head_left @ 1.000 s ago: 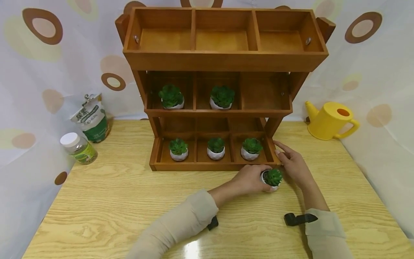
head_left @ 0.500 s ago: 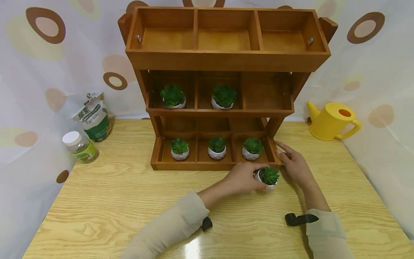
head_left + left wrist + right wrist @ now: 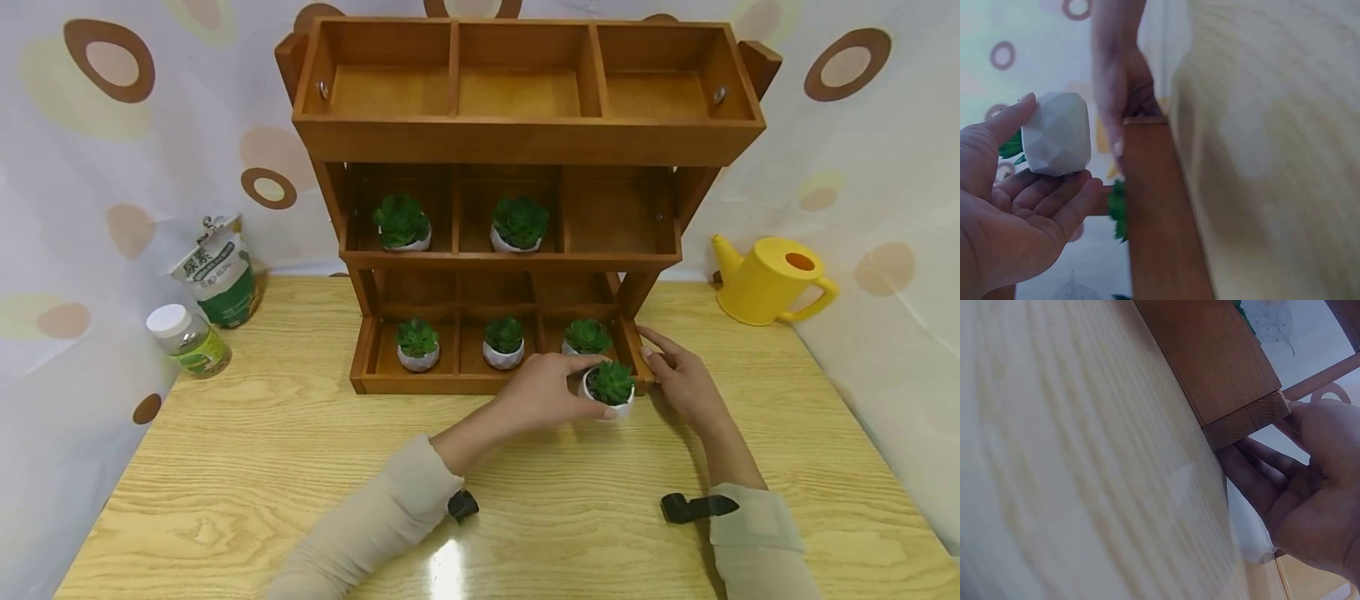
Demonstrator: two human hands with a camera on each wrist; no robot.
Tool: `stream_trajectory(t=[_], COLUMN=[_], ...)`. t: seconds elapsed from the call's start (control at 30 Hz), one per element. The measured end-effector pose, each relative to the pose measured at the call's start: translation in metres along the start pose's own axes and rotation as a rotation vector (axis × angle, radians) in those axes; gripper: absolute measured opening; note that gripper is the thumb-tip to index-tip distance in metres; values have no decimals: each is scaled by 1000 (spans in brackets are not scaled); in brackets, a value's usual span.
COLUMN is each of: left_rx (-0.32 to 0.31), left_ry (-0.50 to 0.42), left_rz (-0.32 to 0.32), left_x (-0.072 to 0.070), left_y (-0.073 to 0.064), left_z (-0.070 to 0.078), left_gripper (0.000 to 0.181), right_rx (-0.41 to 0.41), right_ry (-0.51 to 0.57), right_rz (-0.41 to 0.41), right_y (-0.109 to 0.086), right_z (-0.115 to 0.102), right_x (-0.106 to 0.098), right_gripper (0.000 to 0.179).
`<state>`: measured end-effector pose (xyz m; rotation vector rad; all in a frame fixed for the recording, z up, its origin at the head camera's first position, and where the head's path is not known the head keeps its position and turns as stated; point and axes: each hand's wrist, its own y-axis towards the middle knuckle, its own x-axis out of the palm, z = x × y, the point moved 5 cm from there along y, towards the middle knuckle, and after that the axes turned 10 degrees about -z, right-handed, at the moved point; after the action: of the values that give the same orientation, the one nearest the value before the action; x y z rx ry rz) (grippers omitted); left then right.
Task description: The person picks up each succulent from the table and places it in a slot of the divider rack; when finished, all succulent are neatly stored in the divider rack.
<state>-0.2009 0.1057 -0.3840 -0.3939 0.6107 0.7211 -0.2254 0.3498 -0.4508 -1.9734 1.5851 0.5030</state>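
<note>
My left hand [image 3: 542,393] pinches a small potted succulent [image 3: 611,385] by its white pot, thumb on one side and fingers on the other. It is held in front of the lower tier's right compartment, overlapping the succulent behind it in the head view. The faceted pot [image 3: 1057,134] shows its side and base in the left wrist view. At the right end of the wooden plant shelf [image 3: 525,142], my right hand [image 3: 686,387] holds the lower tier's corner [image 3: 1244,422]. Three potted succulents sit in the lower tier, one per compartment; two more [image 3: 402,223] stand in the middle tier.
A yellow watering can [image 3: 768,282] stands at the right by the patterned wall covering. On the left are a white-capped jar [image 3: 189,342] and a clipped green-and-white bag [image 3: 219,275]. Below the shelf lies the wooden tabletop [image 3: 225,483].
My left hand has carried the potted succulent left and toward the shelf, so it overlaps the lower tier's front edge in view. The right hand has stayed on the shelf corner.
</note>
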Motion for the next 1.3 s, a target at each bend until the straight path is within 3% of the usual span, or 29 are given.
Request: stream_trajectory(t=[0.27, 0.53, 0.73, 0.93, 1.07, 1.3], left_rx=[55, 102, 111, 94, 83, 90], left_ry=[-21, 22, 38, 89, 121, 115], left_rz=[26, 78, 111, 117, 123, 152], left_x=[-28, -58, -80, -101, -113, -130], left_y=[-11, -20, -22, -21, -18, -11], left_z=[12, 29, 40, 55, 63, 73], left_gripper=[69, 70, 70, 74, 76, 75], right_rx=[9, 4, 3, 11, 6, 16], right_ry=[29, 50, 31, 45, 44, 38], right_rz=[-1, -9, -1, -9, -9, -3], right_y=[1, -9, 0, -6, 0, 1], right_z=[0, -26, -4, -15, -1, 0], right_x=[0, -2, -1, -1, -1, 0], right_gripper=[56, 52, 55, 53, 55, 57])
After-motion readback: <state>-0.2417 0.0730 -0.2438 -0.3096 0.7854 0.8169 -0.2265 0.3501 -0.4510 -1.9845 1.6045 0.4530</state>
